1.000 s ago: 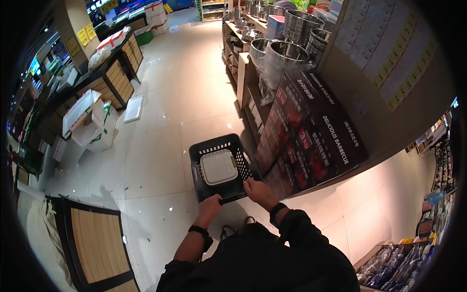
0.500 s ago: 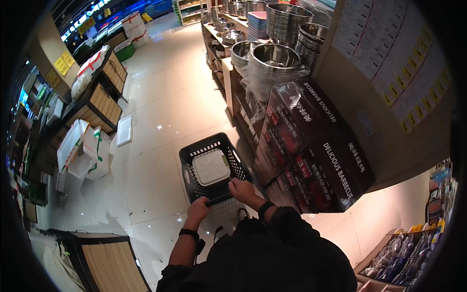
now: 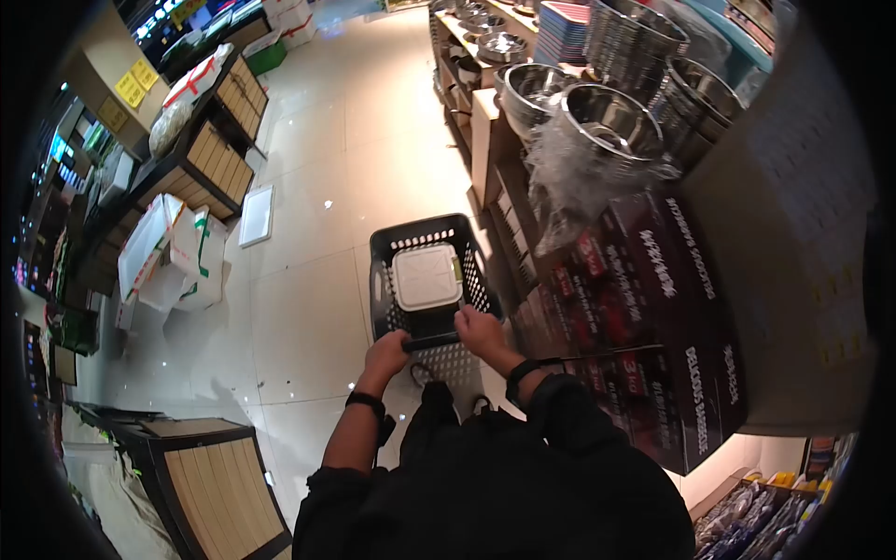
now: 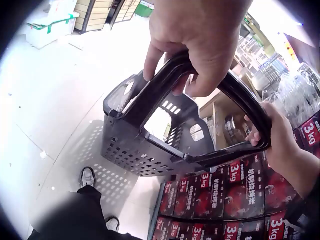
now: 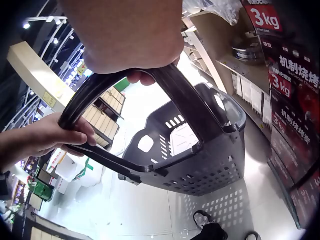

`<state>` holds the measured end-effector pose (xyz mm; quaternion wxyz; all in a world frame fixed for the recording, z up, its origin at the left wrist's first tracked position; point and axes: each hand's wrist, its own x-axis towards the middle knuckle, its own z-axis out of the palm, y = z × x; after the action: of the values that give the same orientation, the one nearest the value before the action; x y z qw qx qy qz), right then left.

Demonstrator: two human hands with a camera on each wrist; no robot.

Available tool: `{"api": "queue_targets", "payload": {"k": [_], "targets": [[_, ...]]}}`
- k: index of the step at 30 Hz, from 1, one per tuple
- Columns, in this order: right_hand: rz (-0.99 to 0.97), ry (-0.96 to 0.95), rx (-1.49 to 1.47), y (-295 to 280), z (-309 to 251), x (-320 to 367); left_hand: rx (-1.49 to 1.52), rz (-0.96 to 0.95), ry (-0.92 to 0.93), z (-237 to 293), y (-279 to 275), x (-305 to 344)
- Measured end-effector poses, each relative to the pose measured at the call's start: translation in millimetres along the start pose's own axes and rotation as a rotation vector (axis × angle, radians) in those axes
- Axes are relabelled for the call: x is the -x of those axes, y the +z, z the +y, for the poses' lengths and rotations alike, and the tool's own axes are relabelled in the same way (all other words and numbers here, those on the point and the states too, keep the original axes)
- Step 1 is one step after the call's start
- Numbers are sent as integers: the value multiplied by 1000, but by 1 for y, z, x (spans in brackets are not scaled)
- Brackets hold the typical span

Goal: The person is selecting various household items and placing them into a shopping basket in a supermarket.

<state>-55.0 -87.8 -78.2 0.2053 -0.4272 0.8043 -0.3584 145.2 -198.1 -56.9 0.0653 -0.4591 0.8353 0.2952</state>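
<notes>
A dark plastic shopping basket (image 4: pixel 125 147) with holes in its walls hangs above the floor, in front of the person's body. My left hand (image 3: pixel 385 355) grips one corner of its black handle (image 4: pixel 240 95), fingers wrapped round the bar in the left wrist view. At the other corner my right hand (image 3: pixel 481 331) holds the same handle, its fingertips showing beneath the bar in the right wrist view. Inside the basket lies a white box (image 3: pixel 427 277) with a closed lid and a green latch on its right side. Both wrists carry dark bands.
Stacked dark red barbecue cartons (image 3: pixel 644 308) stand close on the right. Beyond them, shelving holds steel basins (image 3: pixel 611 121) with plastic wrap. White foam boxes (image 3: pixel 173 252) and a wood-panelled counter (image 3: pixel 219 149) line the left. A wooden-sided bin (image 3: pixel 229 485) is at lower left. Pale tiled aisle runs ahead.
The cartons and basins have shifted right and down in the head view and look closer. The basket sits higher in the view. Both hands keep their hold on the handle.
</notes>
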Motion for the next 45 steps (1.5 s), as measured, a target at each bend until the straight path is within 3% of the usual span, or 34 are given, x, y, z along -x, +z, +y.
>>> {"api": "queue_targets", "payload": {"k": [26, 45], "targets": [[50, 145, 68, 15, -10, -232, -7, -45, 142, 1, -92, -234], [38, 43, 29, 8, -12, -414, -15, -79, -32, 30, -157, -391]]}}
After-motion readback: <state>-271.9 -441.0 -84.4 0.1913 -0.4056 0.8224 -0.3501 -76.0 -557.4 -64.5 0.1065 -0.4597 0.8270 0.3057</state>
